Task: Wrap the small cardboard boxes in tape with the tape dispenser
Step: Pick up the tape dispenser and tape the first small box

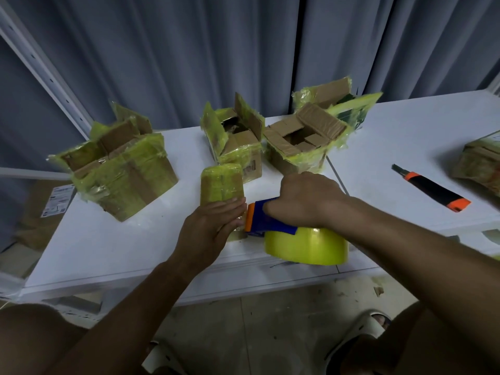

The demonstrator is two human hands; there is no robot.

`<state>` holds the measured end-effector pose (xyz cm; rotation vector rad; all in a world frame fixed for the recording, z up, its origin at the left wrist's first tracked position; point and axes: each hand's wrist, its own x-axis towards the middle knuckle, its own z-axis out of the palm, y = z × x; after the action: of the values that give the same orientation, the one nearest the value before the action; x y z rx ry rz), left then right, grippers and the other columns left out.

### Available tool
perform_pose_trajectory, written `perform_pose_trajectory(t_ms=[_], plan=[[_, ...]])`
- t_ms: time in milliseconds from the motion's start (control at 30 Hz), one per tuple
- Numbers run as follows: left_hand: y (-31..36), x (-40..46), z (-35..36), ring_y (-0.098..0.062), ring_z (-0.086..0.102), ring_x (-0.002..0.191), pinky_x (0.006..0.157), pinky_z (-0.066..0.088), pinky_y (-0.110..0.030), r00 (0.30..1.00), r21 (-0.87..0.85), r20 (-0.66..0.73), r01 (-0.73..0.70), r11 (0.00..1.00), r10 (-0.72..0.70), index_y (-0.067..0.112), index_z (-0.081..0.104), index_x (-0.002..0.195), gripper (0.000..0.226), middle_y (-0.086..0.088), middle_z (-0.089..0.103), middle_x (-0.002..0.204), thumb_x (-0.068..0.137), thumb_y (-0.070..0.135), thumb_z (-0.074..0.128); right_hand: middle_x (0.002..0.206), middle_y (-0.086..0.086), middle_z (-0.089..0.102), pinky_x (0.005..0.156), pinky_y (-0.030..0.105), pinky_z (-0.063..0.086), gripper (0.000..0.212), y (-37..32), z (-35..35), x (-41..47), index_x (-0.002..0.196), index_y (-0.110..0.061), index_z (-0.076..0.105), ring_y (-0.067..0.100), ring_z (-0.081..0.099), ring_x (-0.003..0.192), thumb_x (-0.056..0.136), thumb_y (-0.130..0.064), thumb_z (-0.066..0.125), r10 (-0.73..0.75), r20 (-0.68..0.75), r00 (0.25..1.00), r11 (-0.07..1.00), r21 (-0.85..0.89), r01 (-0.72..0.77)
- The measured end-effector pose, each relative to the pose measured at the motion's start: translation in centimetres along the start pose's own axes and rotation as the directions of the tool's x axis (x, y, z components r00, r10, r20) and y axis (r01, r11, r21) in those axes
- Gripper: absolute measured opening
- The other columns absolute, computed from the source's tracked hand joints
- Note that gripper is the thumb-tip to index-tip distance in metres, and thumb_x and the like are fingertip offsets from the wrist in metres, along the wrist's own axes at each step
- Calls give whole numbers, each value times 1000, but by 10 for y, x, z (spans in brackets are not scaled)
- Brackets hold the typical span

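A small cardboard box [221, 182] wrapped in yellow-green tape stands on the white table [108, 239] near the front middle. My left hand [209, 231] holds its near end, fingers laid across it. My right hand [304, 197] grips the blue and orange tape dispenser [259, 220], whose orange front edge meets the box beside my left fingers. The dispenser's yellow tape roll [305, 247] hangs at the table's front edge under my right wrist.
Three larger opened boxes with yellow tape stand further back: one at the left [121, 171], one in the middle [238, 139], one to its right [305, 136]. A black and orange utility knife [433, 189] lies at the right, a taped package [480, 163] beyond it.
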<state>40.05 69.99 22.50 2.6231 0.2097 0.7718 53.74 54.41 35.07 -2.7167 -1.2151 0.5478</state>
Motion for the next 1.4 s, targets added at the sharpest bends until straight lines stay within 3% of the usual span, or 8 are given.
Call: perform_pose_trajectory(t_ms=[200, 367, 600, 667, 833, 1000, 1233, 1400], plan=[[0, -1, 0, -5, 60, 116, 100, 48, -27, 1000, 0, -25, 1, 1000, -1, 17, 69, 122, 35, 3, 68, 123, 94, 33, 55, 69, 0, 39, 66, 30, 34, 44, -16, 16, -11, 66, -18, 36, 16, 32, 56, 88, -52, 51, -96, -198, 976, 983, -174, 61], [3, -2, -1, 1, 56, 119, 102, 44, -20, 999, -6, -34, -6, 1000, 5, 18, 70, 120, 31, 9, 65, 123, 93, 28, 57, 85, 4, 57, 70, 31, 37, 36, -13, 20, 13, 75, -16, 44, 24, 45, 74, 90, -47, 53, -62, -184, 981, 979, -200, 24], [-1, 3, -5, 6, 48, 123, 107, 34, -12, 999, -13, 48, 8, 1000, -7, 18, 67, 124, 31, 10, 63, 128, 94, 22, 59, 73, 0, 42, 69, 33, 37, 41, -3, 10, 25, 78, -14, 49, 27, 49, 77, 89, -53, 55, -53, -180, 982, 990, -139, 28], [-1, 3, -5, 3, 50, 124, 108, 39, -23, 999, -10, 38, 21, 1000, -21, 20, 67, 125, 32, 10, 63, 129, 95, 25, 58, 72, -1, 43, 65, 32, 36, 39, 7, 7, 25, 92, -15, 54, 26, 49, 75, 89, -54, 55, -35, -162, 986, 990, -144, 11], [6, 2, 1, -20, 44, 131, 110, 35, -48, 985, 146, -86, 159, 976, -148, 21, 57, 116, 44, 3, 56, 127, 82, 48, 63, 68, 2, 50, 54, 30, 30, 46, 18, -8, 28, 65, -18, 51, 18, 48, 63, 90, -57, 56, -29, -194, 981, 1000, 2, 30], [16, 3, 13, -29, 35, 139, 111, 36, -45, 929, 192, -61, 371, 909, -366, 23, 44, 137, 73, -5, 30, 156, 80, 69, 50, 68, 3, 55, 55, 31, 34, 50, 21, -1, 28, 69, -15, 58, 18, 53, 65, 89, -60, 59, -55, -152, 987, 998, 5, 56], [14, -3, -6, -21, 31, 144, 104, 43, -34, 965, 56, -12, 264, 963, -263, 23, 31, 143, 97, -2, 26, 156, 64, 40, 85, 68, 6, 61, 61, 34, 43, 57, 34, -5, 26, 73, -10, 65, 22, 60, 69, 89, -65, 58, -22, -124, 992, 997, 72, 31], [9, -14, -34, -33, 36, 133, 107, 37, -51, 989, 82, 53, 133, 988, -137, 36, 15, 139, 100, 2, 27, 140, 64, 51, 80, 67, 6, 63, 61, 33, 42, 57, 49, -14, 22, 71, -12, 65, 22, 61, 68, 88, -66, 60, 10, -133, 991, 995, 97, 3]])
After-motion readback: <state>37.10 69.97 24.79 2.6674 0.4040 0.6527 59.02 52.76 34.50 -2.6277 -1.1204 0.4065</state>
